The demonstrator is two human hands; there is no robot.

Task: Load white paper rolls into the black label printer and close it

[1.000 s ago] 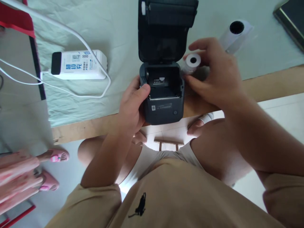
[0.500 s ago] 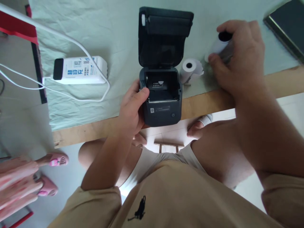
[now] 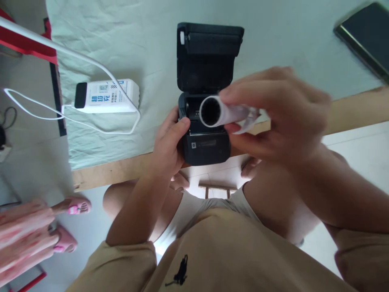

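A small black printer (image 3: 206, 153) sits at the table's front edge, its lid (image 3: 206, 75) swung up and back. My left hand (image 3: 168, 140) grips the printer's left side, with the thumb on the rim of the paper bay. Held in my right hand (image 3: 282, 115) is a white paper roll (image 3: 225, 114) with a wide dark core. The roll is over the right part of the bay, its hollow end turned toward me and a loose paper edge hanging beneath. My right hand and the roll block the view of the spot right of the printer.
A white power bank (image 3: 106, 97) with a cable (image 3: 100, 130) plugged in lies on the green cloth (image 3: 146, 40) to the left. A dark box-like object (image 3: 364, 40) lies far right. At lower left are another person's feet in pink slippers (image 3: 80, 205).
My right hand has brought the paper roll leftward from the cloth to over the open printer. The smaller paper roll beside the printer is now hidden. My left hand keeps its grip.
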